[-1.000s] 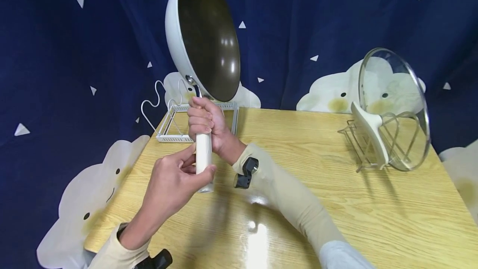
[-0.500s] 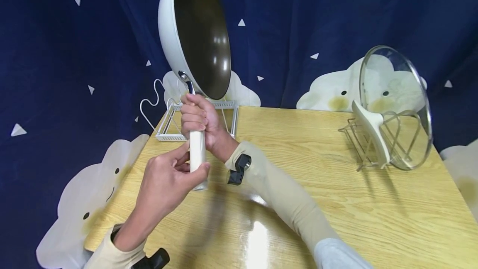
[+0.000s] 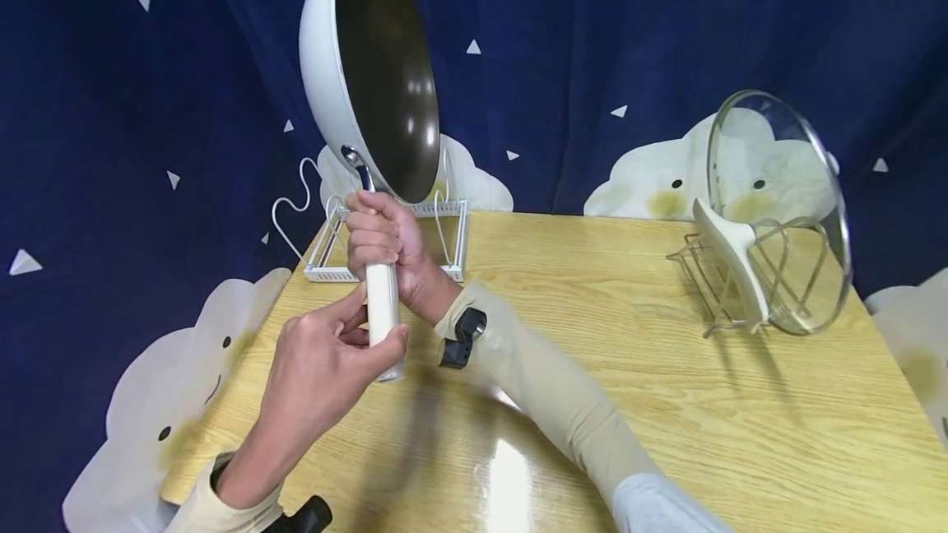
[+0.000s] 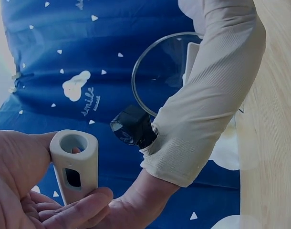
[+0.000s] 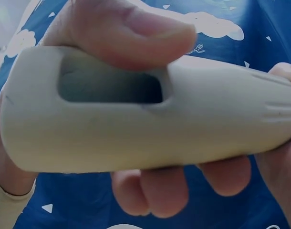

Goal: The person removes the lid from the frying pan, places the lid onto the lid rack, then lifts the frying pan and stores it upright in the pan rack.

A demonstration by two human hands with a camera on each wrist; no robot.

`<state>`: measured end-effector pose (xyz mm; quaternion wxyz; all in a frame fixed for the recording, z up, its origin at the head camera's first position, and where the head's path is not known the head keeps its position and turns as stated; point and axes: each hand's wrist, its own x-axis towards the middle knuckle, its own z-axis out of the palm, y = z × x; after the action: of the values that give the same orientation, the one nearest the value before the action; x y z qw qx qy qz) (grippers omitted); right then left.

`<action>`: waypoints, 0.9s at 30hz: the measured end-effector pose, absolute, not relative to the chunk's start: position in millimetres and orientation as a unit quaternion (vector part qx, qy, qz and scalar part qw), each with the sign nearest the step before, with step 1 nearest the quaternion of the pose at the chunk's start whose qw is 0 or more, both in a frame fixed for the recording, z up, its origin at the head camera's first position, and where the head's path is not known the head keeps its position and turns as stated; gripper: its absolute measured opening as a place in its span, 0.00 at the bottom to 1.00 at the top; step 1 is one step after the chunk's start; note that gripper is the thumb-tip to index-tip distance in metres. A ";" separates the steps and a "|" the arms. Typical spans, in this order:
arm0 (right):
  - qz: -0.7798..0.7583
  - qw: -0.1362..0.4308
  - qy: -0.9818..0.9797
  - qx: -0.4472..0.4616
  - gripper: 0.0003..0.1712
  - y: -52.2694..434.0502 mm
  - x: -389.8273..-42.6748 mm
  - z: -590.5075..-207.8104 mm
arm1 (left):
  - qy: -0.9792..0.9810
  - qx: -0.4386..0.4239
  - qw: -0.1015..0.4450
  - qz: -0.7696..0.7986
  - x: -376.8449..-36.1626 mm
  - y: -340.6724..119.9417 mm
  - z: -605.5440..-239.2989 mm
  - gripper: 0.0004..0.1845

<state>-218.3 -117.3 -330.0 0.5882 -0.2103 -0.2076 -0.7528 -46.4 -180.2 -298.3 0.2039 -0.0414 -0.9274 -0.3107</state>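
Observation:
A white pan (image 3: 326, 81) with a dark inside stands upright in the air, its bowl facing right. Its white handle (image 3: 383, 311) points down. My right hand (image 3: 379, 238) grips the handle's upper part, just under the bowl. Lower down, my left hand (image 3: 374, 337) pinches the handle's lower end between thumb and fingers. The left wrist view shows that hollow handle end (image 4: 76, 164) in my left hand, with my right sleeve (image 4: 207, 95) beyond. The handle (image 5: 136, 129) fills the right wrist view, with a thumb (image 5: 136, 28) on top of it.
A white wire rack (image 3: 444, 270) sits at the far left corner of the wooden table (image 3: 666, 401), behind the pan. A glass lid (image 3: 778, 212) with a white knob stands in a metal rack (image 3: 714, 286) at the right. Blue curtains hang behind.
The pan and both hands have shifted slightly to the left, and the bowl leans a little more left. Both grips are unchanged.

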 end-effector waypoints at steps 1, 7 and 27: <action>-0.753 0.589 -0.207 -0.207 0.18 -117.2 -217.9 -330.3 | -0.928 -0.041 0.204 -0.309 -46.2 -179.9 -298.2 0.09; -0.753 0.593 -0.208 -0.194 0.18 -116.2 -216.6 -334.4 | -0.931 -0.040 0.200 -0.301 -45.4 -179.3 -299.1 0.09; -0.758 0.590 -0.213 -0.176 0.19 -115.3 -216.0 -350.9 | -0.936 -0.022 0.175 -0.306 -45.5 -179.6 -306.5 0.15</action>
<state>-216.0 -115.3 -350.9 0.5903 -0.1761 -0.2133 -0.7583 -45.5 -179.6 -306.5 0.1750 -0.0225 -0.9357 -0.3056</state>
